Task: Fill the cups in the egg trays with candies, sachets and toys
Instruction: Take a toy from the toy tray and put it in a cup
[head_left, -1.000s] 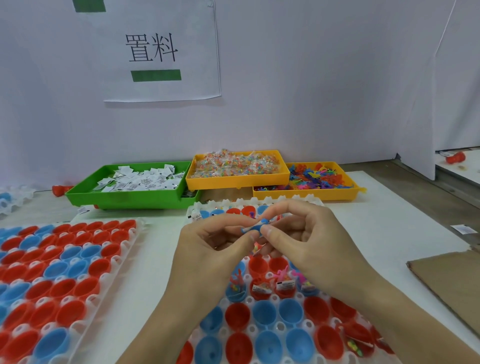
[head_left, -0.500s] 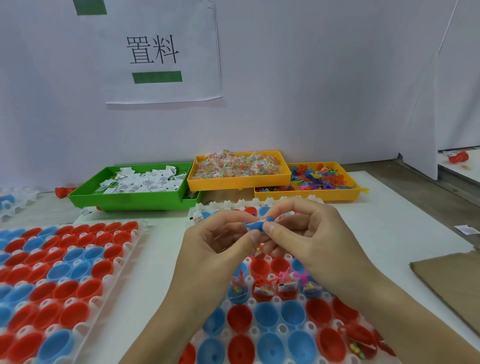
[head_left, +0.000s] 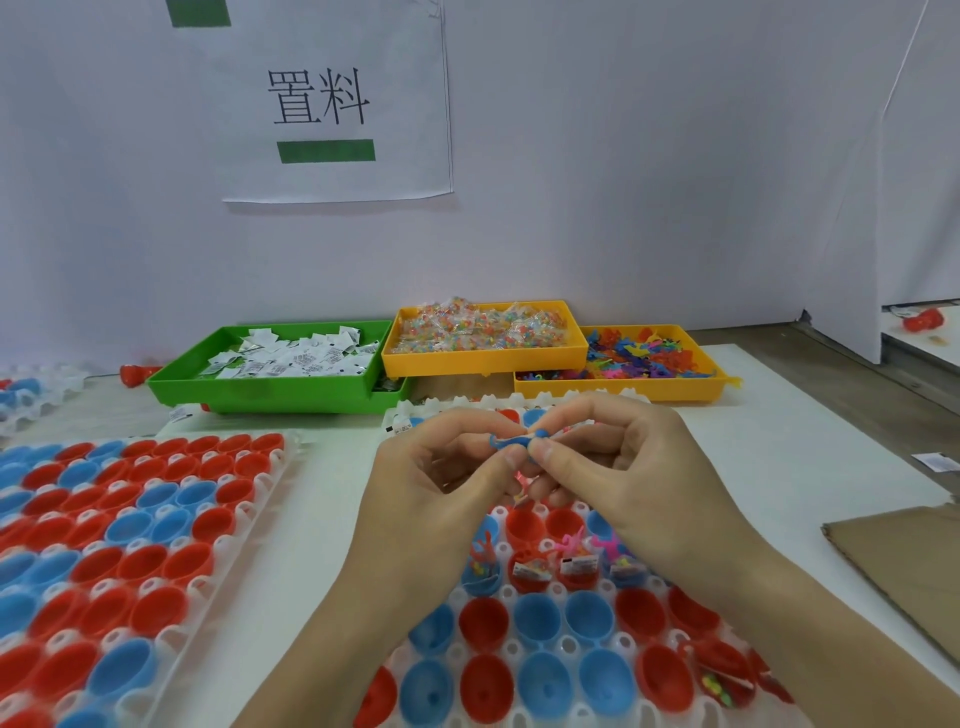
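- My left hand (head_left: 441, 486) and right hand (head_left: 602, 467) meet above the far end of the white plastic egg tray of red and blue cups (head_left: 566, 647), both pinching one small blue rubbery toy figure (head_left: 511, 441) between thumb and fingertips.
- Risk, as I judge it: the toy is tiny and pliable — a loose pinch could let it spring away and land in an already-filled cup (head_left: 574, 564) or on the white table (head_left: 332, 499).
- A second risk is my wrists brushing the near cups and tipping their contents.
- The second tray of empty red and blue cups (head_left: 119, 545) sits by the table's left edge.
- Readable writing: the white paper sign on the wall (head_left: 332, 98) says "置料" above a green bar; the sachet print in the green plastic bin (head_left: 270, 389) at the far edge is too small to read.
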